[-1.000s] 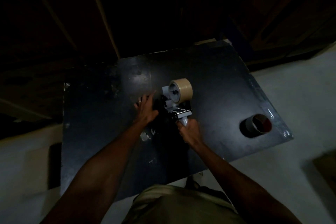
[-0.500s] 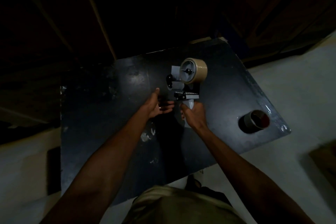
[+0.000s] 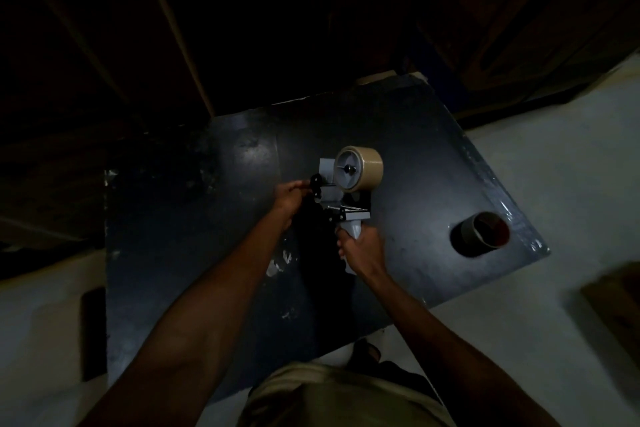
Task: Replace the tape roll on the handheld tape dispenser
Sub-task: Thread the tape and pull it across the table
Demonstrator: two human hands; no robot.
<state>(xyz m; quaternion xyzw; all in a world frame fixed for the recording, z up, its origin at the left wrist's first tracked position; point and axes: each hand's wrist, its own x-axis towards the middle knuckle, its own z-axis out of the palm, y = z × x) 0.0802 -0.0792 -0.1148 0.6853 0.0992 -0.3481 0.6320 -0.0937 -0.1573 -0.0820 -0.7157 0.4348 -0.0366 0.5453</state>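
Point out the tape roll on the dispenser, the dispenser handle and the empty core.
tape roll (image 3: pixel 371 168), head view, tan outer band.
dispenser handle (image 3: pixel 354 230), head view, grey part above the gripping hand.
empty core (image 3: pixel 468 234), head view, grey outer wall.

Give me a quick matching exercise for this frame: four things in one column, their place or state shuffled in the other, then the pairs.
Things:
1. tape roll
2. empty core
3. right hand
4. left hand

Places or states:
A. lying near the right edge of the table
B. wrapped round the handle of the dispenser
C. mounted on the dispenser's hub
D. at the black part on the dispenser's left side

Pairs: 1-C, 2-A, 3-B, 4-D
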